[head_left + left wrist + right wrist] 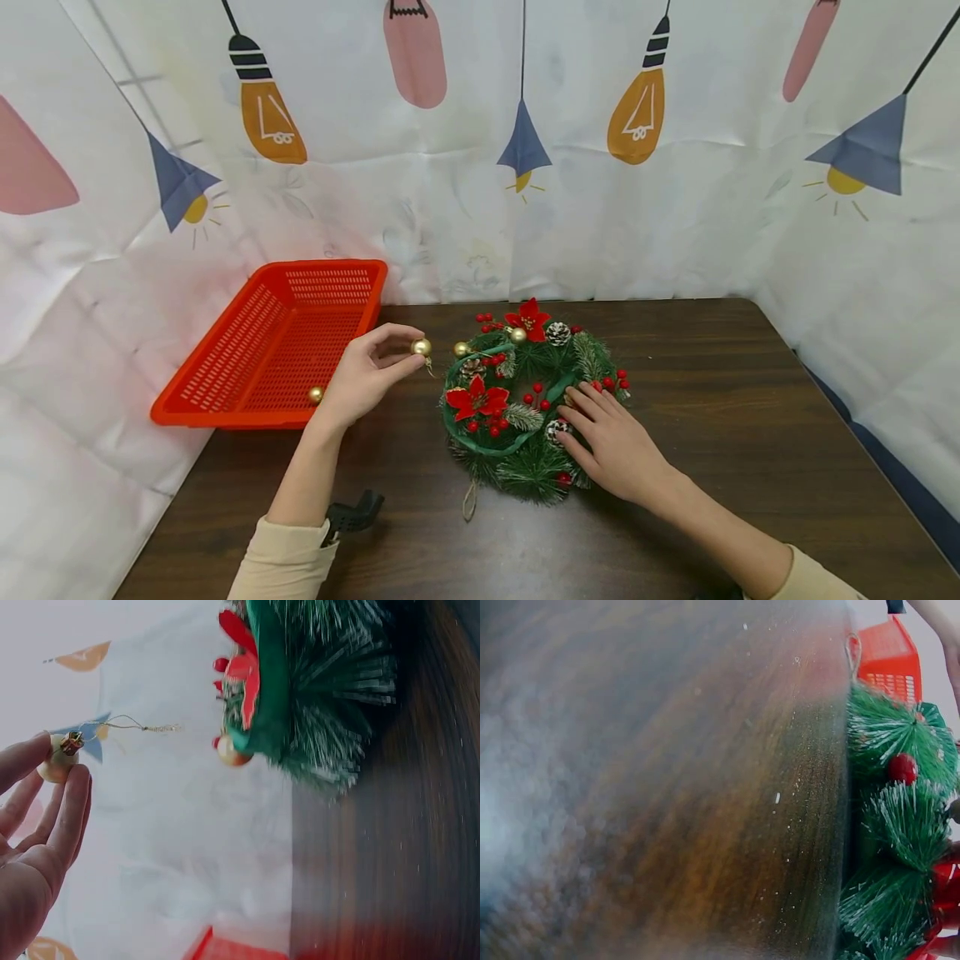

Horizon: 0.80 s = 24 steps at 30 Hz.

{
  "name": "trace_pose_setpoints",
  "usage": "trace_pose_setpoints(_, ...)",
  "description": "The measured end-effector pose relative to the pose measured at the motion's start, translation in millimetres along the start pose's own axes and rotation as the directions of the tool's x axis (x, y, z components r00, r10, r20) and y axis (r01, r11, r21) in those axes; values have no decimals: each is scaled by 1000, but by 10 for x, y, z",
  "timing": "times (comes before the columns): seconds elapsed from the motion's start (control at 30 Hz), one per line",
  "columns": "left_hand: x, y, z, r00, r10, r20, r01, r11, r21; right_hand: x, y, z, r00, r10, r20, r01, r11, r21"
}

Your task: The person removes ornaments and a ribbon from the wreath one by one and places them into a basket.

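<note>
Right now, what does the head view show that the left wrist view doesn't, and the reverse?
Only the head view shows the right hand on the wreath, the pine cones and a gold ball inside the red basket.
Only the left wrist view shows clearly the knot in the held ball's cord.
Both show the left hand pinching that ball, the wreath, the table, the printed cloth and some of the basket.

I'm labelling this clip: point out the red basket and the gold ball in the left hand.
Red basket [225,417], head view: its near rim.
Gold ball [58,766], left wrist view: its round body.
</note>
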<state>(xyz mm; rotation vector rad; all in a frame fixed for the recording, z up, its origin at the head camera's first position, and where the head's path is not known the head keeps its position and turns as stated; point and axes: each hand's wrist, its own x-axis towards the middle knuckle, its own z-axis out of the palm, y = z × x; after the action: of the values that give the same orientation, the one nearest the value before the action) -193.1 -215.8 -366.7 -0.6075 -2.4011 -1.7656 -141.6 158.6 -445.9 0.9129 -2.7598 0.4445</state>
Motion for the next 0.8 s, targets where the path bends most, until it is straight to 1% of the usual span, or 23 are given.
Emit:
trace_pose_setpoints(0.23,-78,-98,-208,998,-19,-67,19,1000,3,4,0,2,1000,-9,-10,9,1000,-6)
trace_pose_setpoints(0.33,-114,-117,-291,994,-24,-102,26,1000,11,3,1,5,1000,-9,-14,9,1000,-7)
trace_pose_setpoints(0.47,-160,-132,-399,988,-39,-151,45,998,34,-1,3,4,1000,-6,-8,6,1000,-9)
trace_pose_setpoints(0.57,-191,-152,-475,981,-61,-183,71,996,46,-2,6,6,1000,-5,-3,5,1000,-12)
trace_pose_setpoints(0.7,-235,-176,-560,972,-96,-216,104,994,29,0,8,9,1000,-6,-4,6,1000,-13)
trace_pose_setpoints(0.8,-272,-193,-632,966,-104,-237,110,994,12,1,5,7,1000,-6,-7,6,1000,-12)
